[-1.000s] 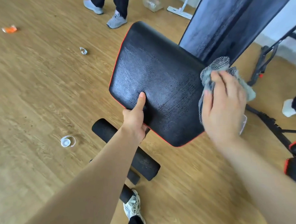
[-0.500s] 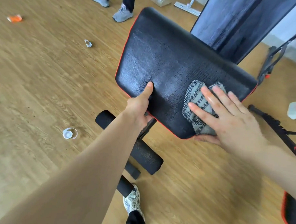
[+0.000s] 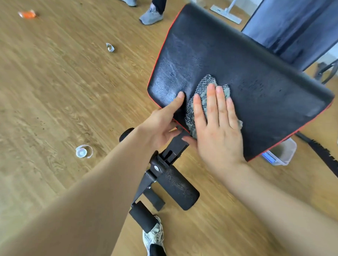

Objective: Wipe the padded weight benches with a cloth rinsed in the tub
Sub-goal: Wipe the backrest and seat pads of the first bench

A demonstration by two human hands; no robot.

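Note:
A black padded bench seat [image 3: 252, 73] with red piping fills the upper right; its surface shows damp streaks. My right hand [image 3: 216, 125] lies flat, fingers spread, pressing a grey checked cloth [image 3: 203, 87] onto the seat near its front edge. My left hand [image 3: 162, 120] grips that front edge just left of the cloth, thumb on top of the pad. The raised backrest [image 3: 294, 27] stands behind the seat. A clear plastic tub [image 3: 284, 153] shows on the floor under the seat's right corner, mostly hidden.
Black foam rollers [image 3: 177, 187] and the bench frame sit below the seat, by my shoe [image 3: 153, 236]. Another person's feet [image 3: 151, 16] stand at the top. Litter lies on the wood floor: a bottle cap ring [image 3: 84, 151], a scrap [image 3: 109, 47], an orange wrapper [image 3: 27, 14]. A mop head [image 3: 225, 14] lies behind.
My right hand has swept the cloth from the seat's far right edge leftward along the front to next to my left hand. The left hand kept its grip.

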